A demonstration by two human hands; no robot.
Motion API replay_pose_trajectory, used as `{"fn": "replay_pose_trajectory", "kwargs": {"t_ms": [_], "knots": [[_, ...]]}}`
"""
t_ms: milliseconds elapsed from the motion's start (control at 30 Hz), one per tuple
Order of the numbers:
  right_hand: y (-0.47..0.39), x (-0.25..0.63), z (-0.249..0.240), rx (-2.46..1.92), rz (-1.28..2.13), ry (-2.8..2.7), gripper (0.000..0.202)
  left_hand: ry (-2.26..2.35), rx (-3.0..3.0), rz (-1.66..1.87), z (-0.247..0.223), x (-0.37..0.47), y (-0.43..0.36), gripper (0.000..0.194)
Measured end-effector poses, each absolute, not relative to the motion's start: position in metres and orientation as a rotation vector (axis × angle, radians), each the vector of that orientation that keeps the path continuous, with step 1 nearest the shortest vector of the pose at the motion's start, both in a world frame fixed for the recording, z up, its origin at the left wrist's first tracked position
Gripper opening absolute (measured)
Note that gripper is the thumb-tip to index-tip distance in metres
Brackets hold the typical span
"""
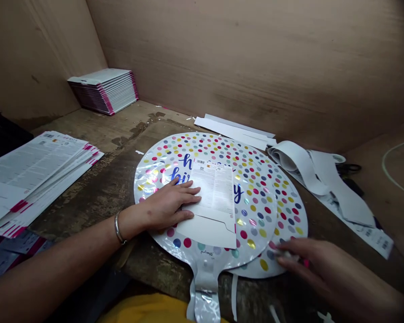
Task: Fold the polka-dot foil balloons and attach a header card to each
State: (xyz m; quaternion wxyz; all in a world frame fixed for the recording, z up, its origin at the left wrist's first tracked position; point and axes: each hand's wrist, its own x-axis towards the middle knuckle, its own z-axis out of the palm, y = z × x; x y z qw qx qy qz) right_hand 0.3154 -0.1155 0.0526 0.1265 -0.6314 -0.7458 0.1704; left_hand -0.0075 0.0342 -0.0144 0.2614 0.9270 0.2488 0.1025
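My left hand (173, 204) lies flat with fingers spread, its fingertips on the left edge of a white printed card envelope (217, 193). Beneath the envelope is a flat, round foil balloon (252, 215) with coloured dots and blue lettering partly covered. Its neck (206, 287) points toward me. A second dotted foil balloon (291, 211) shows from under it on the right. My right hand (301, 260) is at that balloon's lower right edge, blurred by motion. Thumb and fingers are closed around something small and pale, with a pink bit beside it, which I cannot make out.
A fanned pile of printed envelopes (37, 175) lies at left, and a neat stack of them (104, 92) stands in the back corner. White paper strips (235, 130), a curled label strip (336, 188) and dark-handled scissors (350, 168) lie right. Cardboard walls (256, 58) enclose the table.
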Motion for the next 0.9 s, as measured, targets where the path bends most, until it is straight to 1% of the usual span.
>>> {"fn": "replay_pose_trajectory", "kwargs": {"t_ms": [67,133,200,233,300,333,433,467,500,567,600,733,900], "knots": [[-0.112,0.293,0.040,-1.807,0.280,-2.219,0.027,0.680,2.519,0.277,-0.015,-0.005,0.034,0.048],[-0.101,0.263,0.027,-1.707,0.272,-2.298,0.039,0.691,2.530,0.273,-0.016,-0.004,0.035,0.047],[-0.090,0.241,0.016,-1.594,0.337,-2.361,0.046,0.695,2.536,0.274,-0.017,-0.005,0.036,0.047],[-0.086,0.234,0.011,-1.550,0.358,-2.377,0.046,0.694,2.538,0.276,-0.017,-0.006,0.037,0.047],[-0.082,0.230,0.005,-1.500,0.340,-2.399,0.040,0.691,2.553,0.279,-0.015,-0.008,0.035,0.048],[-0.083,0.230,0.003,-1.482,0.305,-2.415,0.035,0.695,2.569,0.291,-0.014,-0.008,0.033,0.052],[-0.086,0.235,-0.002,-1.417,0.170,-2.468,0.026,0.662,2.637,0.377,-0.009,-0.004,0.019,0.073],[-0.087,0.236,-0.004,-1.397,0.139,-2.472,0.026,0.635,2.660,0.406,-0.007,-0.001,0.012,0.070],[-0.088,0.236,-0.005,-1.385,0.123,-2.468,0.026,0.602,2.681,0.423,-0.007,0.001,0.005,0.059],[-0.090,0.235,-0.006,-1.397,0.140,-2.445,0.028,0.561,2.721,0.434,-0.007,0.006,-0.007,0.029],[-0.090,0.233,-0.006,-1.422,0.169,-2.423,0.028,0.561,2.737,0.438,-0.008,0.008,-0.012,0.022],[-0.089,0.224,-0.002,-1.570,0.293,-2.260,0.021,0.629,2.759,0.459,-0.013,0.010,-0.019,0.022],[-0.082,0.214,0.000,-1.617,0.313,-2.047,0.012,0.801,2.718,0.517,-0.012,0.013,-0.015,0.016]]}}
